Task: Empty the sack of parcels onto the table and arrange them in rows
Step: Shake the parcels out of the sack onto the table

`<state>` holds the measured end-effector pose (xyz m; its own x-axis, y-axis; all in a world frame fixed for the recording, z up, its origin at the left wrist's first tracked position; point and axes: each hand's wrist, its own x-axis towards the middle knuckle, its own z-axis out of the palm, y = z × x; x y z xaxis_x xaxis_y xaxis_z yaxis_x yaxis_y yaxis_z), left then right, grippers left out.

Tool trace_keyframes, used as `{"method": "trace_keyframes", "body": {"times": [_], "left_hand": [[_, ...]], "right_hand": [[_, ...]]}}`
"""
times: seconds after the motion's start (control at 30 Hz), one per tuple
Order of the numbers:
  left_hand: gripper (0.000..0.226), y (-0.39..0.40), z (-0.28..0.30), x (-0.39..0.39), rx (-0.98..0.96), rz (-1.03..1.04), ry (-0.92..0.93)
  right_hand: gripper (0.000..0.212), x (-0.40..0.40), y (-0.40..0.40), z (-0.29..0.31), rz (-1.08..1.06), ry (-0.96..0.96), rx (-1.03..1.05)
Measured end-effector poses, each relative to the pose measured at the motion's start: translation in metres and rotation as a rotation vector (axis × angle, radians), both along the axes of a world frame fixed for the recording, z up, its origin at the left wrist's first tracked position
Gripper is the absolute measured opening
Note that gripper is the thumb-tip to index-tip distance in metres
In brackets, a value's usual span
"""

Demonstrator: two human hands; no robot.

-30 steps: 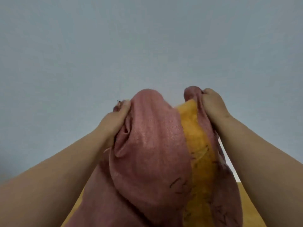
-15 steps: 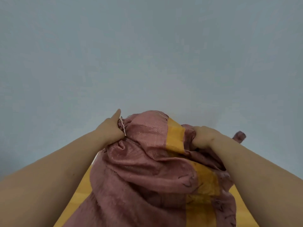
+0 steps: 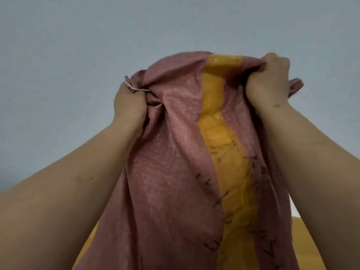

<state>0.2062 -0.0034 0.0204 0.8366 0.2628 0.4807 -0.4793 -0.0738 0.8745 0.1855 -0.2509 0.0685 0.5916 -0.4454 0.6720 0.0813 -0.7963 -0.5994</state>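
A pink woven sack with a broad orange stripe down its middle hangs in front of me, held high by its top end. My left hand grips a bunched corner with a frayed white thread at the upper left. My right hand grips the bunched fabric at the upper right. Dark handwritten marks run down the stripe's edges. The sack's lower part runs out of the bottom of the view. No parcels are visible.
A plain pale blue-grey wall fills the background. Slivers of a yellow-orange table show at the bottom, either side of the sack, between my forearms.
Both hands have lifted the sack back up from the lower position half a second ago. The fabric now hangs stretched and long instead of slumped.
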Motion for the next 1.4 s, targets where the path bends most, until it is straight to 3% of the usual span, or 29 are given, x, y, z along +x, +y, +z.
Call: {"method": "trace_keyframes", "body": {"times": [0.13, 0.2, 0.3, 0.37, 0.43, 0.47, 0.53, 0.57, 0.63, 0.67, 0.73, 0.83, 0.9, 1.07, 1.13, 1.17, 1.27, 1.33, 1.4], "left_hand": [[0.028, -0.006, -0.041, 0.001, 0.286, -0.34, 0.085], [0.03, -0.004, -0.05, 0.003, 0.204, -0.347, 0.118], [0.042, -0.014, -0.043, -0.006, 0.194, -0.367, 0.147], [0.05, -0.02, -0.033, -0.01, 0.204, -0.288, 0.141], [0.048, -0.028, -0.025, -0.01, 0.312, -0.235, 0.101], [0.048, -0.033, -0.024, -0.009, 0.399, -0.235, 0.12], [0.058, -0.048, -0.027, -0.01, 0.501, -0.314, 0.173], [0.06, -0.055, -0.027, -0.01, 0.504, -0.361, 0.185], [0.047, -0.062, -0.023, -0.013, 0.51, -0.397, 0.182], [0.035, -0.064, -0.022, -0.013, 0.517, -0.401, 0.176], [0.023, -0.067, -0.026, -0.019, 0.453, -0.478, 0.257], [0.049, -0.07, -0.028, -0.02, 0.269, -0.668, 0.371], [0.046, -0.073, -0.029, -0.014, 0.172, -0.692, 0.401], [0.021, -0.079, -0.024, -0.009, -0.033, -0.7, 0.342], [0.023, -0.075, -0.019, -0.01, -0.1, -0.67, 0.346], [0.03, -0.073, -0.017, -0.009, -0.15, -0.636, 0.365], [0.027, -0.061, -0.016, -0.006, -0.226, -0.481, 0.374], [0.018, -0.056, -0.017, -0.006, -0.223, -0.416, 0.34], [0.015, -0.059, -0.016, -0.01, -0.192, -0.37, 0.286]], "right_hand": [[0.011, -0.004, 0.006, -0.034, 0.152, 0.183, 0.022], [0.006, -0.007, 0.01, -0.055, 0.174, 0.151, 0.125], [0.005, -0.01, 0.012, -0.058, 0.23, 0.197, 0.078], [0.009, -0.013, 0.01, -0.043, 0.157, 0.075, 0.165], [0.012, -0.012, 0.01, -0.029, 0.182, 0.006, 0.234], [0.01, -0.013, 0.014, -0.027, 0.243, 0.052, 0.174], [0.006, -0.012, 0.019, -0.029, 0.293, 0.12, 0.101], [0.007, -0.013, 0.02, -0.028, 0.266, 0.058, 0.112], [0.01, -0.017, 0.022, -0.025, 0.277, -0.053, 0.157], [0.011, -0.016, 0.025, -0.024, 0.342, 0.009, 0.09], [0.007, -0.015, 0.032, -0.025, 0.433, 0.211, -0.102], [0.009, -0.019, 0.037, -0.017, 0.47, 0.151, -0.167], [0.013, -0.023, 0.04, -0.015, 0.544, 0.183, -0.236], [0.019, -0.034, 0.041, -0.011, 0.648, 0.354, -0.219], [0.014, -0.038, 0.035, -0.019, 0.676, 0.331, -0.17], [0.021, -0.04, 0.027, -0.025, 0.66, 0.261, -0.102], [0.078, -0.042, -0.016, -0.047, 0.367, -0.016, 0.16], [0.11, -0.047, -0.045, -0.065, 0.243, 0.227, 0.287], [0.12, -0.047, -0.049, -0.085, 0.484, 0.536, 0.566]]}}
